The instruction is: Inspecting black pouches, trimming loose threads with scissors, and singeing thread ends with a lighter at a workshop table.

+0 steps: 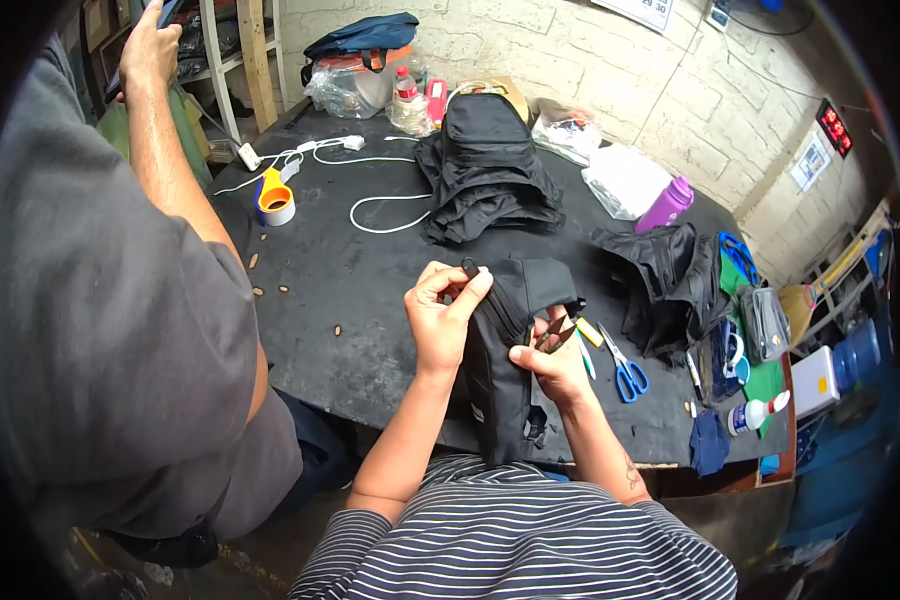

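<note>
Handwork on a soft black bag [500,395] at a dark worktop [370,270], seen from above. The bag stands on end between the wearer's forearms, its lower end close to the striped shirt [530,535] and its upper part over the near side of the worktop. The left hand [438,312] pinches a dark strip [470,268] at the bag's upper edge between thumb and fingertips. The right hand [560,372] grips the opposite side: its thumb presses on the fabric, its other fingers curl partly behind, and small dark thread snips [556,337] lie within the same grasp, blades pointing up and away. Whether the strip is a zip end or a strap is hard to tell at this scale.

Progress, as judged: the bag is formed and its panels are joined, but its handling appears unfinished, since both hands are on it and the snips are held ready. A stack of black bags [490,130] lies beyond the hands and a further black pile [665,280] to the right; which of these is finished cannot be determined. Blue-handled scissors [630,380] lie unheld beside the right hand.
</note>
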`<state>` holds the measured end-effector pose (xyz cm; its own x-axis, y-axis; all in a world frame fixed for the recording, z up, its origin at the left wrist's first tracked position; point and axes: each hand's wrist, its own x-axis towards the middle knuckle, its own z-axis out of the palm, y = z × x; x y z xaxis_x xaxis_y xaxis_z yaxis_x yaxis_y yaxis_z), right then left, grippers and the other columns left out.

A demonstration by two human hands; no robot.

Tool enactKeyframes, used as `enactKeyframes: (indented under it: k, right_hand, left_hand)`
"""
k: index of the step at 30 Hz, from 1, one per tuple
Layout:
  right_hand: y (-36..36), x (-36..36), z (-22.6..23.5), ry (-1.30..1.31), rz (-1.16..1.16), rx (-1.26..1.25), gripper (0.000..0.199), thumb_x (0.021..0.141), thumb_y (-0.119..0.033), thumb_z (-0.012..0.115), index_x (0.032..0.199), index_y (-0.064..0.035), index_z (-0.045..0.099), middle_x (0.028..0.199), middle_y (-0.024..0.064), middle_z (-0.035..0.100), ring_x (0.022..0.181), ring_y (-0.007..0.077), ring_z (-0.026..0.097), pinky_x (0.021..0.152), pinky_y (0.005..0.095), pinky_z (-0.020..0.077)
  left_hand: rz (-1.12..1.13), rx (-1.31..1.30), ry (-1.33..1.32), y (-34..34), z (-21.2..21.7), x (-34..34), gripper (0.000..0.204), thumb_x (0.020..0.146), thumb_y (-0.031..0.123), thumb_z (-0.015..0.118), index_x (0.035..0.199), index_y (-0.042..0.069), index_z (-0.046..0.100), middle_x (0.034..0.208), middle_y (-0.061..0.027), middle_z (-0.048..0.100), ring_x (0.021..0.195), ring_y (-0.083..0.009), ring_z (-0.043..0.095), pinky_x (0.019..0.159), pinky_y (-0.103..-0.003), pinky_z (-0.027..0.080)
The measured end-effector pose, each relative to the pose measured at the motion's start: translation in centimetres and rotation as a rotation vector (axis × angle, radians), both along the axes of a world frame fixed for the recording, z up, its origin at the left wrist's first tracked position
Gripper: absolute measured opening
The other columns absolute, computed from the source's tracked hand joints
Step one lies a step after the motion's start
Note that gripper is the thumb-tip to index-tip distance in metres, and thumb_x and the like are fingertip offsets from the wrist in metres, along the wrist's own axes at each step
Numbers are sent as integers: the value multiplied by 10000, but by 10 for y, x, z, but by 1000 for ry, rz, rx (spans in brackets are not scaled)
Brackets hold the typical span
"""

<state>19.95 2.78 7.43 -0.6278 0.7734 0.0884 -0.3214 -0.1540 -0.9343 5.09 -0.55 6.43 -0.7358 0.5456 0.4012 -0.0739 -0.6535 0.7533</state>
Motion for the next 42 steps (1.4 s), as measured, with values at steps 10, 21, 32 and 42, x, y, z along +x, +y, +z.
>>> enactKeyframes:
  k: [10, 21, 32, 42]
  right_hand:
    - [26, 43, 3, 216, 99, 66, 1003, 493, -2, 799, 1378, 4, 327, 1301, 146, 493, 1230, 281, 458, 1057, 377, 331]
    - [79, 53, -14, 338, 40, -177, 377, 910, -257, 584, 1192, -8, 558, 1008, 14, 648, 560, 22, 457, 463, 154, 302]
    - [90, 45, -6, 327, -256, -169, 277, 853, -210, 666, 1092, -125, 554, 678, -95, 499, 505, 9, 381, 477, 152, 277]
    - [127, 40, -21, 470, -396, -31, 393, 844, -29, 626, 1192, -159, 499, 743, -46, 492, 502, 49, 363, 478, 196, 295]
  left_hand:
    - [-644, -222, -818, 1, -31, -55, 563, 928, 476, 487, 1179, -24, 540, 1057, -134, 599, 949, -227, 571, 925, -387, 434]
    - [-681, -9, -707, -4, -4, -58, 274, 951, 211, 520, 1115, 10, 605, 1086, -135, 655, 986, -247, 638, 905, -384, 504]
    - [-537, 365, -662, 15, -28, -49, 321, 940, 299, 544, 1065, 13, 616, 984, -94, 669, 887, -210, 637, 834, -356, 506]
    - [-655, 266, -521, 30, -38, -77, 111, 933, 147, 554, 1020, 102, 607, 1023, -65, 668, 946, -196, 637, 813, -354, 524]
